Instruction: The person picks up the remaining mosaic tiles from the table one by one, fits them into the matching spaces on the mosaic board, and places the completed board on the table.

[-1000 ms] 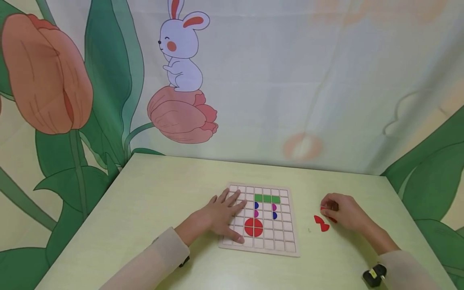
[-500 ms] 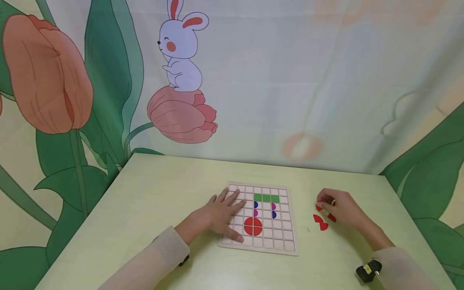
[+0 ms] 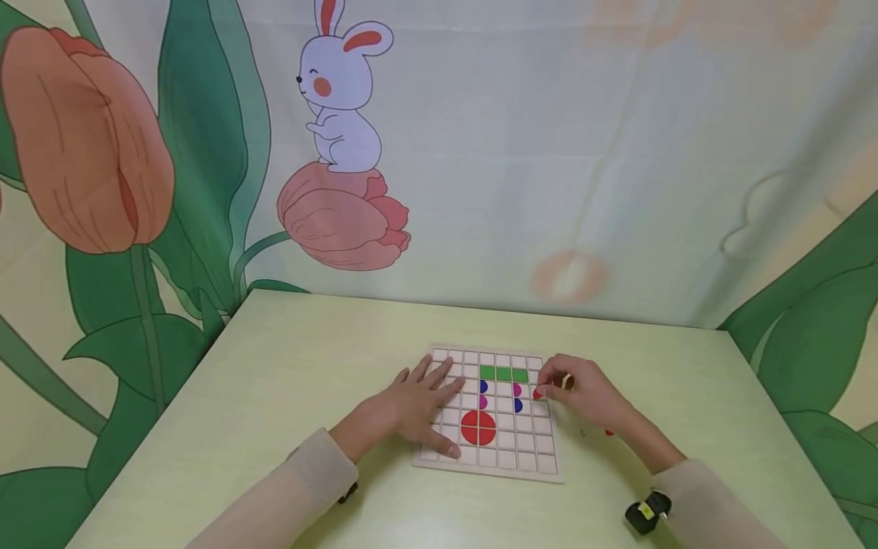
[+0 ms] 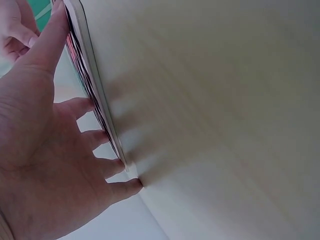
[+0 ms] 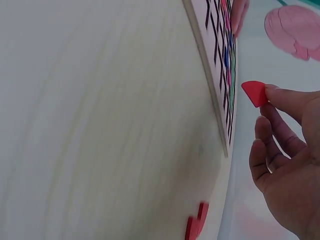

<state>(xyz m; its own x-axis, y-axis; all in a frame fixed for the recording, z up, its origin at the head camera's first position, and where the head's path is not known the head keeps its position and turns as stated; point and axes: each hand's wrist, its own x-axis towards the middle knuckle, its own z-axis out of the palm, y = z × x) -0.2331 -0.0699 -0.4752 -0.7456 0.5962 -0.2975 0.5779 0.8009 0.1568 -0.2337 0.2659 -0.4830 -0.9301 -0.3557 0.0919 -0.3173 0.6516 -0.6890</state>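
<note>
A pale wooden grid board (image 3: 507, 463) lies on the table, and my left hand (image 3: 418, 408) rests over its left side with fingers spread. Between thumb and fingertips, my right hand (image 3: 583, 389) pinches a red quarter-circle piece (image 5: 255, 93) above the board's right edge. On the board, green squares (image 3: 504, 374) form a row near the top. Below them are blue half-circles (image 3: 517, 406) and magenta half-circles (image 3: 517, 390). Red quarter pieces (image 3: 478, 428) together make a full circle lower down. The left wrist view shows the left hand's fingertips (image 4: 115, 167) at the board's edge.
Loose red pieces (image 5: 196, 222) lie on the table to the right of the board, mostly hidden under the right arm in the head view. A printed curtain (image 3: 480, 152) with a rabbit and tulips hangs behind the table (image 3: 309, 343).
My right hand has moved left from the loose red pieces to the board's right edge, carrying one red quarter-circle piece. The left hand stays in place.
</note>
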